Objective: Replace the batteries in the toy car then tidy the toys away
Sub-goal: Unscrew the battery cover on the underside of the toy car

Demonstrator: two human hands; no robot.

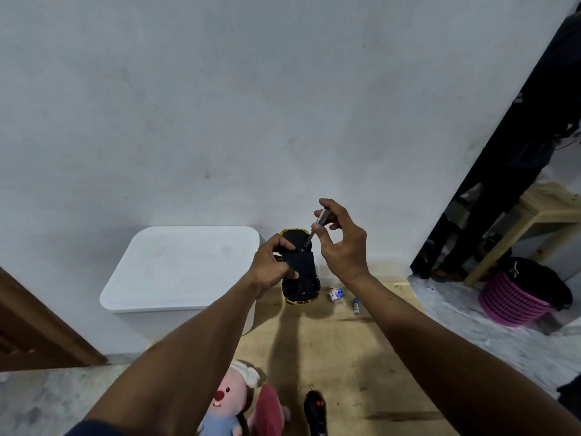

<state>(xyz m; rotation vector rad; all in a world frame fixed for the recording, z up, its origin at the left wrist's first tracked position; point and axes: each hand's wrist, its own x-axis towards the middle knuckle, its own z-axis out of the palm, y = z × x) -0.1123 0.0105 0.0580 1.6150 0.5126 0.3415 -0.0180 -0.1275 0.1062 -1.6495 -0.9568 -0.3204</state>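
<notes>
A yellow toy car (301,278) is held upside down in the air, its black underside facing me. My left hand (273,263) grips it from the left side. My right hand (341,240) pinches a small screwdriver (317,226) between thumb and fingers, its tip resting on the car's underside near the far end of the battery cover. Blue and white batteries (335,294) lie on the wooden board below, with one more battery (356,306) a little to the right. A black remote control (316,410) lies near the bottom edge.
A white lidded storage box (180,269) stands against the wall on the left. A pink plush toy (231,401) and a red soft toy (269,410) lie at the bottom. A pink basket (515,300) and a wooden stool (534,215) stand at right.
</notes>
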